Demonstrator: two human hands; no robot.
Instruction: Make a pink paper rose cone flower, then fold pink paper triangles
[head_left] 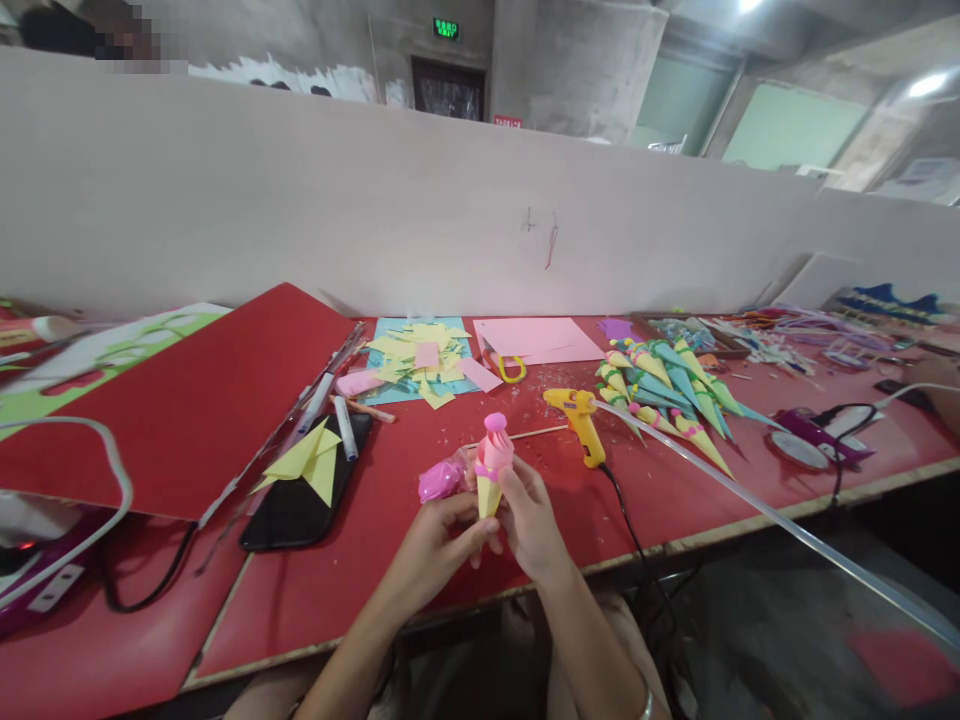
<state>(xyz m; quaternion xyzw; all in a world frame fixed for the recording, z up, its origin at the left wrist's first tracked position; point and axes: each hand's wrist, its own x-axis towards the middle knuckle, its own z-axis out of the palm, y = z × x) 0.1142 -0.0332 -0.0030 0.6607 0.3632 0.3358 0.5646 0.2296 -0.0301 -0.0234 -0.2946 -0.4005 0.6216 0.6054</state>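
Note:
A small ice-cream shape (491, 468) with a yellow paper cone, pink top and pink ball is held upright near the table's front edge. My left hand (446, 535) grips the cone low down, fingers closed round it. On its other side my right hand (534, 520) has thumb and fingers closed on the pink band and cone. Just behind my left hand lies a clear bag of bright pink clay (442, 480). A yellow glue gun (581, 425) rests to the right of my hands, and finished-looking cones (675, 385) in yellow and blue are piled farther right.
Left, a black phone (289, 520) carries folded yellow paper (307, 462), beside a large red board (217, 400). Yellow paper pieces (420, 350), yellow-handled scissors (513, 370) and a pink sheet (540, 340) lie behind. A clear glue stick (780, 520) slants from the gun across the right front.

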